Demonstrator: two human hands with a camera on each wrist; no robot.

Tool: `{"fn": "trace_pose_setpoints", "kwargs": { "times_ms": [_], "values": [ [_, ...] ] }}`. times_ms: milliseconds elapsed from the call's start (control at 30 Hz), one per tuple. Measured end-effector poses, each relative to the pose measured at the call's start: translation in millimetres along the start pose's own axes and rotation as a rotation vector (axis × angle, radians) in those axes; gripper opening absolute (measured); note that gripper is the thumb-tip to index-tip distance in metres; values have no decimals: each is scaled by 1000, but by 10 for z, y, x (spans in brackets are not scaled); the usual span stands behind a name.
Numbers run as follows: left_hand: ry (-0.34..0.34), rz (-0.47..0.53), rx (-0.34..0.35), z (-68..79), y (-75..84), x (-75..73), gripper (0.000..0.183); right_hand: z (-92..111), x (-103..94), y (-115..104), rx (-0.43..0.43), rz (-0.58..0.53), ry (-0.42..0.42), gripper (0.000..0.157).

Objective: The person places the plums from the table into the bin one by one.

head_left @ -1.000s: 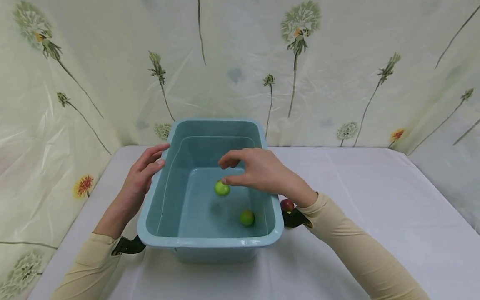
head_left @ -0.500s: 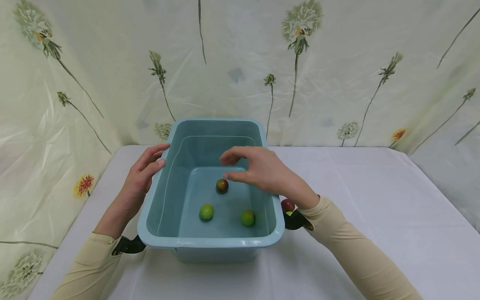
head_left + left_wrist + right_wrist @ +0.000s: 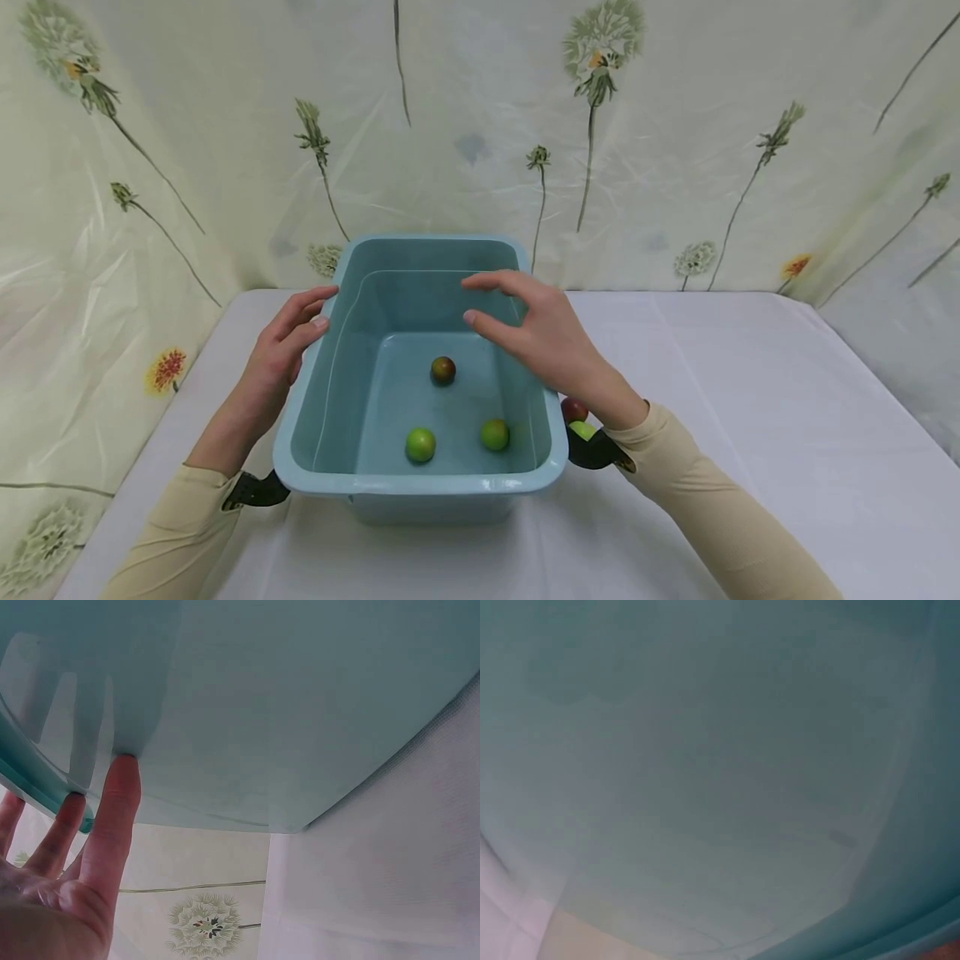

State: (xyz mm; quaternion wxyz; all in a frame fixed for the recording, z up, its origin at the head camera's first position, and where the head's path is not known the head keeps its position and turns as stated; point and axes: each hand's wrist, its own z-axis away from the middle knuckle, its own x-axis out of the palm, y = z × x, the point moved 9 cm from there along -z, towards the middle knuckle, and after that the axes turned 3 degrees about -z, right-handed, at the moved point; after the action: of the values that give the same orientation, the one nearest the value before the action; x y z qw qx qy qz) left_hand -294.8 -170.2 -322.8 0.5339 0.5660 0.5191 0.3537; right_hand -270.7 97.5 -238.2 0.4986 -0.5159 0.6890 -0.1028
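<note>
A blue plastic basin (image 3: 420, 483) stands on the table. Inside lie a dark reddish-brown round fruit (image 3: 443, 371) near the middle and two small green round fruits, one near the front (image 3: 421, 445) and one at the right (image 3: 495, 435). My left hand (image 3: 273, 358) touches the basin's left side; in the left wrist view, fingertips of that hand (image 3: 90, 877) press its outer wall (image 3: 247, 727). Over the basin's right part hovers my right hand (image 3: 551, 333), thumb and fingers apart, holding nothing. The right wrist view is filled mostly by the basin's wall (image 3: 705, 765).
Right of the basin, partly behind the right wrist's black strap (image 3: 596, 450), sit a dark red fruit (image 3: 574, 409) and a light green one (image 3: 582, 430). A white cloth (image 3: 750, 400) covers the table. Behind hangs a flower-patterned curtain (image 3: 465, 125).
A green fruit below my right hand has dropped and rolled toward the basin's front. The reddish-brown fruit has come into view. My right hand has risen and shifted right; the left stays put.
</note>
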Motion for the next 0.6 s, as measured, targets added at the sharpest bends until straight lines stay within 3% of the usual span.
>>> {"fn": "trace_pose_setpoints", "kwargs": {
  "times_ms": [233,600],
  "values": [
    [-4,7,-6,0,-19,-3,43,102,-145,84,16,-3,83,38],
    [-5,-1,-6,3,0,-1,43,388,-460,405,99,25,173,39]
  ]
}}
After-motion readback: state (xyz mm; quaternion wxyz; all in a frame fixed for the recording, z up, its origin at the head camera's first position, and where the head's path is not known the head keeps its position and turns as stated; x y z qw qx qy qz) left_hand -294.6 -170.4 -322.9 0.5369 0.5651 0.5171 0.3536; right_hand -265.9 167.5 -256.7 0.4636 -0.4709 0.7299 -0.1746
